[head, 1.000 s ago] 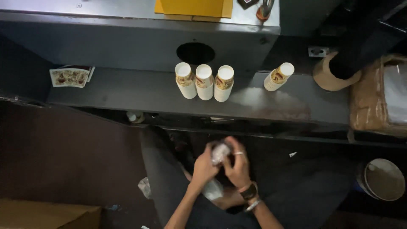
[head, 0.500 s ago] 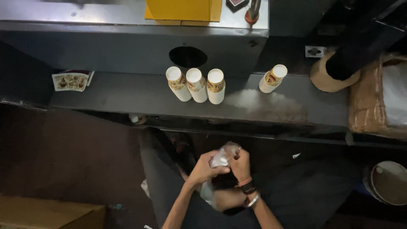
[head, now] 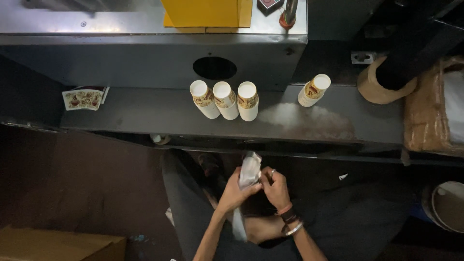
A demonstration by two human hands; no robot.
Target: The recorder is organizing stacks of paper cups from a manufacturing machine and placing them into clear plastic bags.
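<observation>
Plastic sleeve (head: 249, 170) raised slightly since earlier; left hand (head: 235, 192), right hand (head: 275, 187) fingers still grasping it below cups (head: 224, 99).

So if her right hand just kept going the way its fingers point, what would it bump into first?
Almost at once the clear plastic sleeve that the right hand already pinches, with the left hand just behind it; depth is hard to judge.
</observation>
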